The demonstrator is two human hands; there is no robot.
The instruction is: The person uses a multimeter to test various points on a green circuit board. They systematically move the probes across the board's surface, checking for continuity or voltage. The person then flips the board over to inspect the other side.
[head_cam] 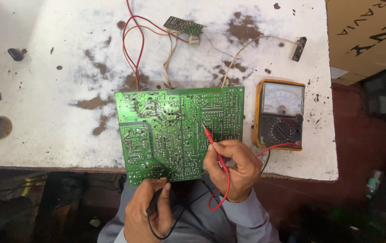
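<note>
On a stained white workbench [44, 90], a green circuit board [175, 130] lies solder-side up at the near edge. The right hand [235, 168] pinches a red probe [214, 147], tip touching the board; the left hand [148, 216] grips a black probe [157, 198] at its bottom edge. An analog multimeter [280, 114] sits just right, dial readable.

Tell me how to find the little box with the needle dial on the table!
Start at the big green circuit board in the middle of the white table. Look just to its right, above the right hand holding the red probe: there lies the meter. It is the only thing with an orange rim, a pale dial window and a round black knob.
</note>
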